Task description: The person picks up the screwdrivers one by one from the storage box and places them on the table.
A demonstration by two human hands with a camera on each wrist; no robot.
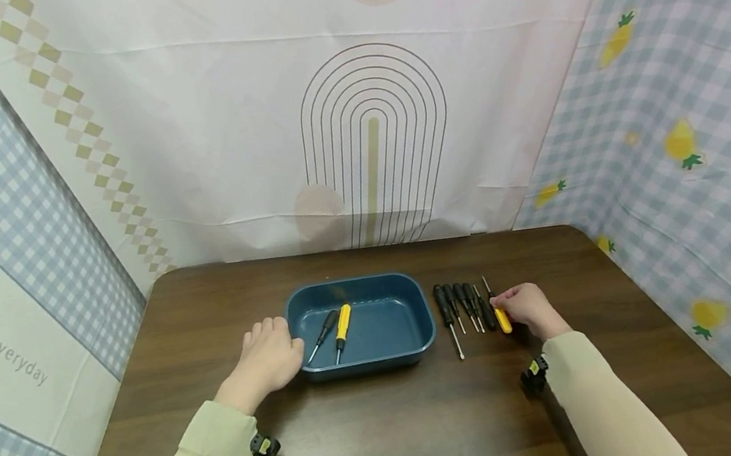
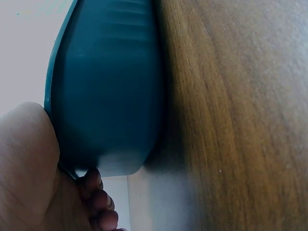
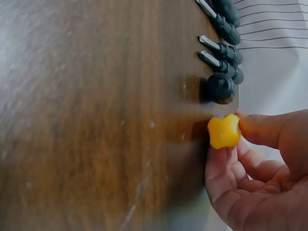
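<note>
My left hand grips the left end of a dark blue plastic tray, thumb by the rim and fingers curled beneath it in the left wrist view. Inside lie a black-handled screwdriver and a yellow-handled screwdriver, side by side in the left half. To the right of the tray, my right hand pinches another yellow screwdriver by its handle, between thumb and fingers. Its shaft points away from me, and the handle is close to the tabletop.
Several black screwdrivers lie in a row between the tray and my right hand. One black handle is right beside the pinched screwdriver. The brown wooden table ends at a white patterned curtain.
</note>
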